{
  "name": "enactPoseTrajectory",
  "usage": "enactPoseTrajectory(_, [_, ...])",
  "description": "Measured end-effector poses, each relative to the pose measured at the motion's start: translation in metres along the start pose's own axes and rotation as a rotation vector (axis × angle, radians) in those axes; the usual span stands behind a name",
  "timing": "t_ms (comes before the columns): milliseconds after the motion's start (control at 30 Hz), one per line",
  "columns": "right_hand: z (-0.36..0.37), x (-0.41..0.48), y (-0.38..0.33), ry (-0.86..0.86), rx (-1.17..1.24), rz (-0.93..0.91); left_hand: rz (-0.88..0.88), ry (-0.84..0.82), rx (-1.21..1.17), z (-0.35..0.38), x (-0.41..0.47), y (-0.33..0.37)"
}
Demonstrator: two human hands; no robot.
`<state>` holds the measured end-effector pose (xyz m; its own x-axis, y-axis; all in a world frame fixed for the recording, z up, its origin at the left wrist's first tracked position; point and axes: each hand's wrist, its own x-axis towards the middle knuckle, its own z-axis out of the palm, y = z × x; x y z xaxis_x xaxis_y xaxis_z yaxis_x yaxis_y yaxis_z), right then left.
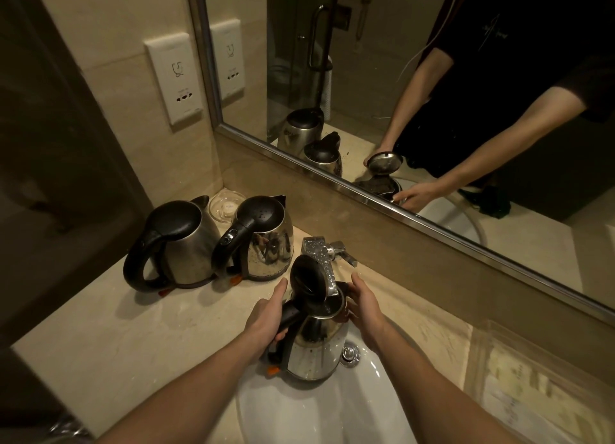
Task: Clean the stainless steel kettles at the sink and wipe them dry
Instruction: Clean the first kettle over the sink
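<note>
Gripping one open kettle (312, 347) over the sink (332, 410), both hands clamp it; two kettles (186, 244) stand aside.

I see my two bare forearms, no watch or rings on the left hand (266, 314) or right hand (364, 307). The mirror (432, 224) shows my black short-sleeved shirt (519, 21) with a small pale chest mark and a thin white cable (429, 44).
</note>
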<state>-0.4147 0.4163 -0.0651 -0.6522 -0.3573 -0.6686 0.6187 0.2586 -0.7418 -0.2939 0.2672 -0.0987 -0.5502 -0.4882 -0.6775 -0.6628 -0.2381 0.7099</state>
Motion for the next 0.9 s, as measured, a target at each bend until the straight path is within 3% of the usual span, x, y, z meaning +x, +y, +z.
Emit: enactPoseTrajectory(900, [-0.0041,0.0002,0.001,0.003,-0.036,-0.038,0.0,0.013,-0.008,0.0039,-0.0054,0.004])
